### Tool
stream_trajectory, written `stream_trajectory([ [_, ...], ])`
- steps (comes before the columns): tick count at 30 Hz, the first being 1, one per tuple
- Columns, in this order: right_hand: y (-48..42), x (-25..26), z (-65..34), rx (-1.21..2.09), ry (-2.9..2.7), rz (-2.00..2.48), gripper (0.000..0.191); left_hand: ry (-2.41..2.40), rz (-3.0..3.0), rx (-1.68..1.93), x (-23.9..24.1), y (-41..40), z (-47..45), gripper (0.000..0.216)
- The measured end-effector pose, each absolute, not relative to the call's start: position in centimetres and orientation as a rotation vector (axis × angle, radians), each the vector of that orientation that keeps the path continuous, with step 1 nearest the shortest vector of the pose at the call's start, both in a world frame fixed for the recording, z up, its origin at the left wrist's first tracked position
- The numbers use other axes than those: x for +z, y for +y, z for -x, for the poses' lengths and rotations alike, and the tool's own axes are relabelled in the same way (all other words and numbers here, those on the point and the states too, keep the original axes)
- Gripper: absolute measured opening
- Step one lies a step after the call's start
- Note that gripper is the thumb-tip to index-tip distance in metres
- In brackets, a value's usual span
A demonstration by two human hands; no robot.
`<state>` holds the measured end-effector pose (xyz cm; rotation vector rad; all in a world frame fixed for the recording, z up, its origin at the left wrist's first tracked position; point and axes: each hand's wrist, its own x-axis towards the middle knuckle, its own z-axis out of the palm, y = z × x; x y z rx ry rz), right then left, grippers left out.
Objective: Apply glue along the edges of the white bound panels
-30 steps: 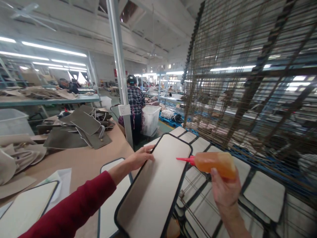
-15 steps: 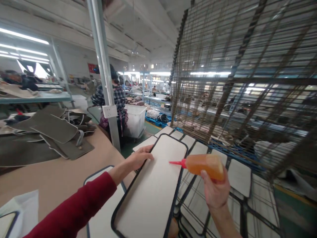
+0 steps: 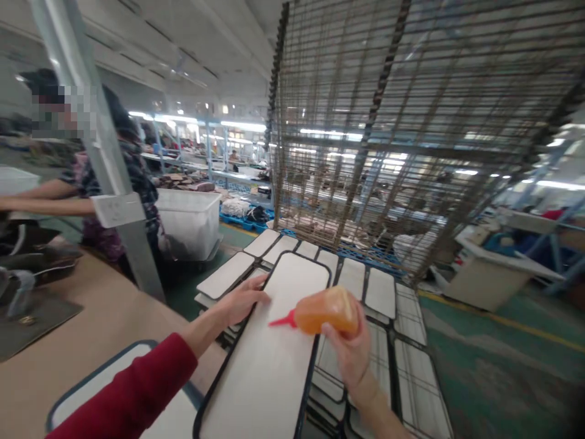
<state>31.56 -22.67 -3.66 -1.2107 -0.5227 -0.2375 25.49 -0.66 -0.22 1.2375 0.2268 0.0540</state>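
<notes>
My left hand grips the left edge of a long cream panel with a dark rim, thumb on its face. The panel runs from the brown table out over a wire rack. My right hand is closed round an orange squeeze bottle. Its red nozzle points left over the panel's middle. My left arm wears a red sleeve.
Several more cream panels lie on the low wire rack. A tall wire rack rises behind. A person stands behind a grey post by a white bin. Another panel lies on the brown table.
My view has swung to the right. The bottle has moved left and closer over the panel. My left hand keeps its hold on the panel's edge.
</notes>
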Motion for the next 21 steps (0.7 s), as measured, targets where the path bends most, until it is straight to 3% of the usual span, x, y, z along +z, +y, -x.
stream_trajectory([
  [4, -23.9, -5.4, -28.2, 0.049, -0.570, 1.130, 0.071, 0.251, -1.310, 0.061, -1.3, 0.3, -27.9, 0.058],
  [7, -26.1, -4.4, -30.1, -0.089, -0.282, 0.962, 0.067, 0.290, -1.371, 0.059, -1.8, 0.4, -30.0, 0.061],
  [12, -35.8, -3.9, -37.4, -0.358, 0.117, 0.702, 0.038, 0.342, -1.419, 0.063, -3.0, -2.3, -33.8, 0.066],
  [17, -48.8, -9.2, -41.1, -0.409, 0.411, 0.622, 0.013, 0.354, -1.378, 0.086, -6.6, -8.8, -40.9, 0.064],
  [21, -57.5, -13.4, -43.2, -0.407, 0.527, 0.667, 0.020, 0.204, -1.335, 0.022, -9.7, -17.8, -49.2, 0.057],
])
